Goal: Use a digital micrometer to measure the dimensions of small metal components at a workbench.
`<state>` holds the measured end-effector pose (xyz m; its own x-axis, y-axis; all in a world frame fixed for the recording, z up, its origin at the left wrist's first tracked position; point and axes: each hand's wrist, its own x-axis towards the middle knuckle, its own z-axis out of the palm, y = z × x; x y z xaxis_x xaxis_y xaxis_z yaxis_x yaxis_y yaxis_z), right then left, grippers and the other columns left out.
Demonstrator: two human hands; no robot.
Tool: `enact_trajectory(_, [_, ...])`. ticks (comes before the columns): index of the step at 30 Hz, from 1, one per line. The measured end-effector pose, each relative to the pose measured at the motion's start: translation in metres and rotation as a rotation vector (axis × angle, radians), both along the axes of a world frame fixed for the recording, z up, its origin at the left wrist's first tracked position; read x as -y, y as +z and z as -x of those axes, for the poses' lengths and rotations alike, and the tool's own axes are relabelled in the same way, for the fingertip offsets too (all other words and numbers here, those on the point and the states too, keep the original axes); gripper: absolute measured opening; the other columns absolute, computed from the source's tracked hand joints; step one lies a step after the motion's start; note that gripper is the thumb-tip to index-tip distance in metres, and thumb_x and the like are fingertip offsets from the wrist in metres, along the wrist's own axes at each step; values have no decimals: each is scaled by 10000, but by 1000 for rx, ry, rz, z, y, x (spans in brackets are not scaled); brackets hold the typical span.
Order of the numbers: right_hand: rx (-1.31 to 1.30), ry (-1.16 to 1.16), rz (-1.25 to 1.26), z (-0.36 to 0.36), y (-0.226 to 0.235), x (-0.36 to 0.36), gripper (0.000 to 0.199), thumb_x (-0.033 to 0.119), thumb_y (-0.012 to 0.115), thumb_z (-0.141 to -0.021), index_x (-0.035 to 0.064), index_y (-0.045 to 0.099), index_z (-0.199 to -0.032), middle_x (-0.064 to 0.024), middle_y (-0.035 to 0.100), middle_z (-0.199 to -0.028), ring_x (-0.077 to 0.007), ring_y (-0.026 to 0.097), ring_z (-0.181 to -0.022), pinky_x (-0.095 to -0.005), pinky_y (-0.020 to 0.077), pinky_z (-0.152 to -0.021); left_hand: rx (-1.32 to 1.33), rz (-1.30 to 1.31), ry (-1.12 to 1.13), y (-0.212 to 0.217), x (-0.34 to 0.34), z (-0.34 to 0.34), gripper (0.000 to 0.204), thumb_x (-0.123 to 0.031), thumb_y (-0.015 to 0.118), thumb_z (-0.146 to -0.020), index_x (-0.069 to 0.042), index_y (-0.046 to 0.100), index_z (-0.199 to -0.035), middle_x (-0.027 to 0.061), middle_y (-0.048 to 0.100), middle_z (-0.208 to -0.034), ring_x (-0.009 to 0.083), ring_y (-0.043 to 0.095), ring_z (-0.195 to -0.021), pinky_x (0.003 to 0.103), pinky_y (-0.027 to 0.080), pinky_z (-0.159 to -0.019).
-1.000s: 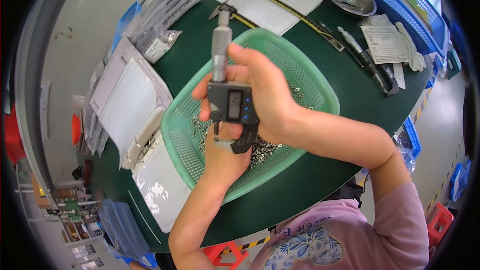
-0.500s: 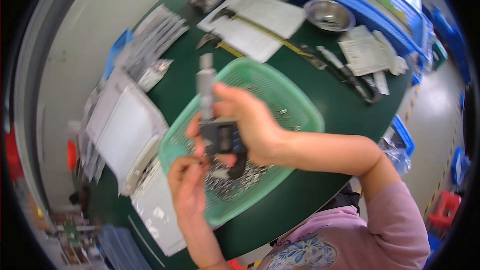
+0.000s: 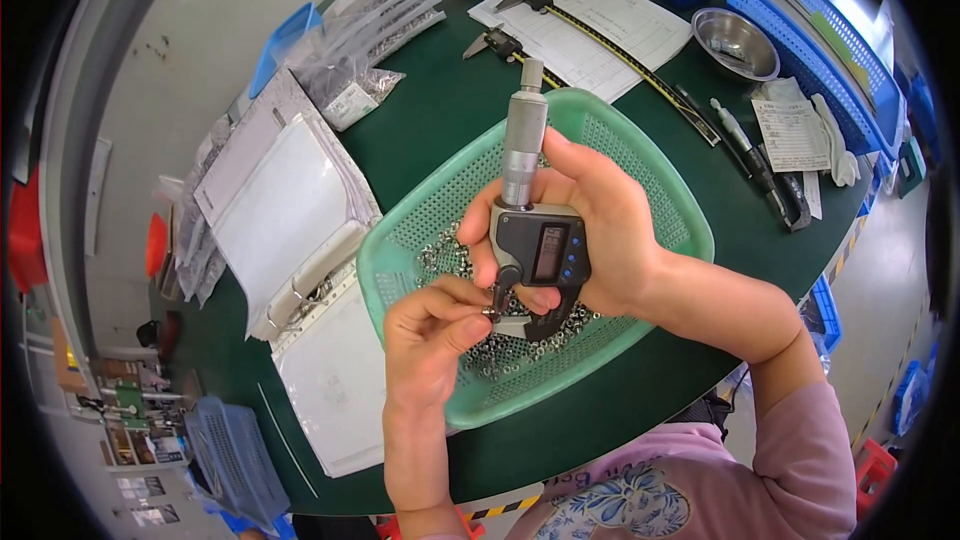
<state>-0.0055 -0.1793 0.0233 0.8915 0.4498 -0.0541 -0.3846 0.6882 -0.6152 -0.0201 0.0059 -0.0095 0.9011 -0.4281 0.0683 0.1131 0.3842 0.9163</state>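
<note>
My right hand (image 3: pixel 610 220) is wrapped round a digital micrometer (image 3: pixel 545 250), its silver thimble pointing away from me and its small screen facing up. Thumb and fingers of my left hand (image 3: pixel 435 335) pinch a small metal part (image 3: pixel 490 313) at the micrometer's jaws; its exact shape is mostly hidden by the fingertips. Both hands are over a green perforated plastic basket (image 3: pixel 680 205). Many small shiny metal parts (image 3: pixel 510 355) lie loose on the basket's bottom, partly covered by my hands.
Left of the basket lies an open ring binder (image 3: pixel 285 200), with bagged parts (image 3: pixel 375 15) beyond it. Two calipers (image 3: pixel 620 55) rest over papers (image 3: pixel 640 20) at the back. A metal bowl (image 3: pixel 735 45), another micrometer (image 3: pixel 750 155) and a blue basket (image 3: pixel 810 50) are at the right.
The whole view has shifted, so the table and basket appear farther right. My left fingertips stay at the micrometer's jaws, and my right hand keeps hold of the micrometer.
</note>
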Motion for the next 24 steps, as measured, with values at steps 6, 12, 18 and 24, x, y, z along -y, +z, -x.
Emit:
enact_trajectory(6, [-6, 2, 23, 0, 2, 1, 695, 576, 214, -820, -44, 523, -874, -151, 568, -671, -156, 458, -398, -224, 375, -376, 22, -25, -2, 1, 0, 0, 111, 89, 623, -693, 6, 575, -748, 131, 572, -848, 163, 551, -765, 270, 461, -709])
enact_trajectory(12, [-9, 6, 44, 0, 1, 1, 688, 574, 218, -821, -40, 524, -875, -151, 567, -665, -154, 459, -401, -225, 373, -372, 67, -66, 35, 5, 2, 0, 112, 88, 625, -692, 6, 573, -747, 130, 567, -842, 161, 549, -764, 264, 462, -702])
enact_trajectory(18, [2, -3, 49, -1, -1, 1, 685, 567, 218, -824, -43, 525, -870, -153, 568, -668, -155, 459, -399, -225, 367, -363, 91, -91, 20, 5, 1, 0, 113, 83, 632, -688, 9, 573, -749, 124, 563, -836, 157, 546, -763, 258, 459, -698])
enact_trajectory(24, [0, 16, 70, 0, 0, 1, 676, 559, 228, -823, -46, 527, -863, -151, 570, -655, -156, 455, -391, -226, 365, -360, 113, -112, 4, 4, 0, 0, 111, 70, 645, -684, 9, 575, -746, 120, 561, -835, 152, 546, -756, 254, 457, -689])
